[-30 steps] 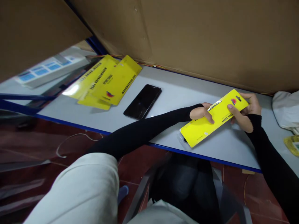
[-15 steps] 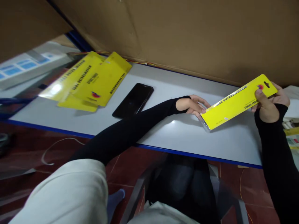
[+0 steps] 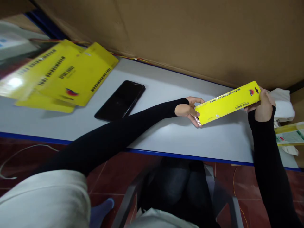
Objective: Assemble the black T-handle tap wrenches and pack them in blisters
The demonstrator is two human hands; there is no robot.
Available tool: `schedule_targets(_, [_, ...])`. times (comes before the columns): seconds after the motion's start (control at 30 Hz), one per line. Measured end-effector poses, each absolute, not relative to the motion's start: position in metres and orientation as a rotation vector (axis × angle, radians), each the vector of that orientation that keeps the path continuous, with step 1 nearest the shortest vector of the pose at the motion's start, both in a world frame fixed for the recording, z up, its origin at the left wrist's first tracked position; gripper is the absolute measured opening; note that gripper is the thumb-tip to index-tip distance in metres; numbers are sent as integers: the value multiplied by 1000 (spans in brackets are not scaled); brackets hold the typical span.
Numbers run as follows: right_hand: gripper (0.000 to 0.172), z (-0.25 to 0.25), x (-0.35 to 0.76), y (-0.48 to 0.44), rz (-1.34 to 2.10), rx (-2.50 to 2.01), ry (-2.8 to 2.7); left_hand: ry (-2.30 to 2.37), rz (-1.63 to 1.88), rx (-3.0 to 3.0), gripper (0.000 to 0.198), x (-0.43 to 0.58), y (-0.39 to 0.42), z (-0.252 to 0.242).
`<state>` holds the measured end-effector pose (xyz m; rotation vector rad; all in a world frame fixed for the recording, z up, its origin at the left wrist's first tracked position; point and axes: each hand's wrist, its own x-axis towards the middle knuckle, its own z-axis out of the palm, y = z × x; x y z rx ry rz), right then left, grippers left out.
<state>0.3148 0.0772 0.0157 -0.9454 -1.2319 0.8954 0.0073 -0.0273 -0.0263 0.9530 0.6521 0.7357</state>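
Note:
Between my two hands, above the right half of the table (image 3: 156, 139), is a yellow spoke shave package (image 3: 223, 104), its printing upside down to me. My left hand (image 3: 190, 110) grips its left end, thumb on the face and fingers underneath, where a bit of clear plastic shows. On the right end, beside the hanging slot, my right hand (image 3: 263, 101) is closed with its fingers partly hidden behind the package. What the package contains, if anything, faces away from me.
Several overlapping yellow packages (image 3: 78, 76) lie at the left. A black phone (image 3: 120, 100) rests between them and my left sleeve. White cloth (image 3: 283, 104) and a yellow-and-white packet (image 3: 291, 134) are at the right end. A brown panel (image 3: 180, 38) borders the back.
The package has tilted flatter, and my left hand has taken a firmer hold of its left end. My right hand has shifted towards the slotted end. The view has swung right.

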Motion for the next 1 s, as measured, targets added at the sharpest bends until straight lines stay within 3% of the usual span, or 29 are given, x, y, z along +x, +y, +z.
schedule_targets(0.17, [50, 23, 317, 73, 818, -901, -1358, 624, 731, 907, 81, 8, -26, -29])
schedule_targets(0.47, [45, 23, 319, 73, 893, -1000, -1330, 779, 709, 884, 58, 13, -37, -10])
schedule_targets(0.63, [44, 24, 324, 77, 953, -974, -1298, 968, 947, 938, 37, 16, -39, -5])
schedule_targets(1.0, [50, 21, 335, 81, 1214, -1030, -1386, 1104, 1097, 916, 48, 17, -30, -19])
